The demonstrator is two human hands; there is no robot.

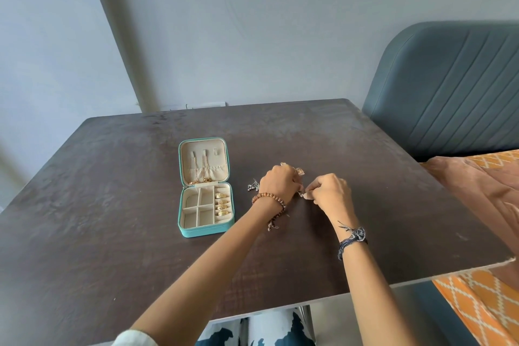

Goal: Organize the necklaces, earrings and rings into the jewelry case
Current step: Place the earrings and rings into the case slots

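Teal jewelry case (206, 230) lies open at nine o'clock of your left hand (276, 181) and right hand (331, 191), both pinching one small silver earring (301, 193).

No text, label, brand, number or sign could be read anywhere in the view; the surfaces that showed, near and far, left and right, carried no legible writing.
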